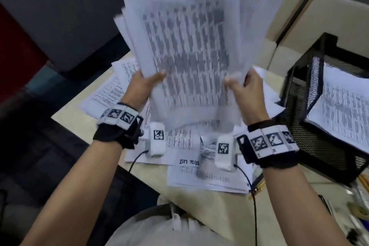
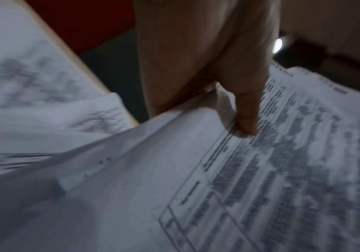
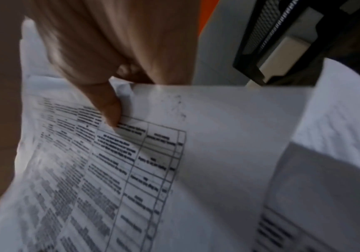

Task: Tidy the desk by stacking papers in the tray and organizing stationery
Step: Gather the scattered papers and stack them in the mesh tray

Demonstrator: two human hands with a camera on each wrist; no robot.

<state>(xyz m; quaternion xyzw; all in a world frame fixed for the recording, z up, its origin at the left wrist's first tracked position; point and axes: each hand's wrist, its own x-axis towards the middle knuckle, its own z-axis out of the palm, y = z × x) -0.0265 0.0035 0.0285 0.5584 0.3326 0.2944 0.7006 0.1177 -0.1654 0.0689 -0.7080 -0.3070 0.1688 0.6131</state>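
Both forearms reach forward, raised; left hand [image 1: 144,84] and right hand [image 1: 246,88] each pinch, apparently thumb on top, the papers [image 1: 189,56].

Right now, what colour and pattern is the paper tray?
Black wire mesh tray, clearest in the head view.

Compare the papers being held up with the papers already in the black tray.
The held papers stand nearly upright above the desk, gripped by the left hand and right hand; the tray papers lie flat in the black mesh tray. The held papers are fanned and uneven; the tray papers sit more squarely. Both are white sheets with printed text.
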